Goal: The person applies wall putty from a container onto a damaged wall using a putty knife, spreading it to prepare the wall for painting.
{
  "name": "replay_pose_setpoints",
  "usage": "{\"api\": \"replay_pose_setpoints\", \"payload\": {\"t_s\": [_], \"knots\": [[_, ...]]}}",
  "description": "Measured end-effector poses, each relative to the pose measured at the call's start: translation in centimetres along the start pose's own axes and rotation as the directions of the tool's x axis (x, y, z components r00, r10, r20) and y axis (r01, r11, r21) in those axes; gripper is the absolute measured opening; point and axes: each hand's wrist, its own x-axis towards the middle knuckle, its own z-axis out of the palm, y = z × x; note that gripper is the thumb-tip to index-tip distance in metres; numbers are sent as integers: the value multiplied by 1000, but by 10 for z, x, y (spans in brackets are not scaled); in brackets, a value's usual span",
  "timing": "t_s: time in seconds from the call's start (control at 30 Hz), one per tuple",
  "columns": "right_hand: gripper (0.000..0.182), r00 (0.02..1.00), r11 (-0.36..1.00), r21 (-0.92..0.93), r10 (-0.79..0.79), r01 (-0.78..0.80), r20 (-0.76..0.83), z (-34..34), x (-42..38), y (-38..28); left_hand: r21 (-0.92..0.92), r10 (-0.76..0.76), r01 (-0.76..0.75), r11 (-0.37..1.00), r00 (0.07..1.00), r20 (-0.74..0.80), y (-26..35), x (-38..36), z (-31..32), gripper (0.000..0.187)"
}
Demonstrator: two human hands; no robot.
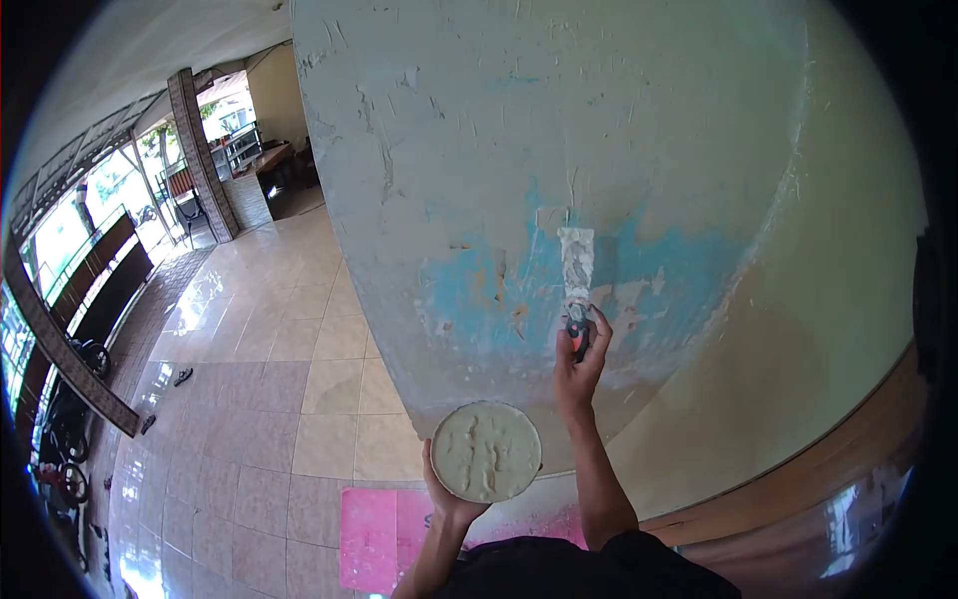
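My right hand (581, 364) grips a putty knife (577, 265) by its dark and red handle. Its blade is smeared with pale filler and points up, close against the wall (469, 180). Around the blade the wall shows worn turquoise patches, chips and scratches. Lower down, my left hand (449, 504) holds a round container of putty (487, 452) from its left side and below. The putty is greyish cream, with ridges and grooves across its surface.
A pink sheet (379, 539) lies on the tiled floor (239, 419) below me. The wall's vertical edge runs along its left side. A brown wooden strip (798, 469) crosses the lower right. Far left are a pillar (200, 155), a counter and parked motorbikes.
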Motion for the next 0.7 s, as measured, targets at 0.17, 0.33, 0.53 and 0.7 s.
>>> {"api": "replay_pose_setpoints", "payload": {"t_s": [0.17,0.33,0.53,0.7], "knots": [[43,996,994,-87,-64,70,67,1,2,11,-62,8,-11,998,999,-51,-1,-1,-5,73],[44,966,945,-204,-257,256,22,12,5,27,-78,13,-13,997,1000,-4,-2,-1,-8,73],[53,967,901,-353,-249,252,55,29,3,47,-64,31,-31,997,999,-12,-2,-3,-13,72],[55,980,923,-331,-191,196,50,13,-26,77,-94,63,-65,993,998,-24,-4,-3,-11,71]]}}
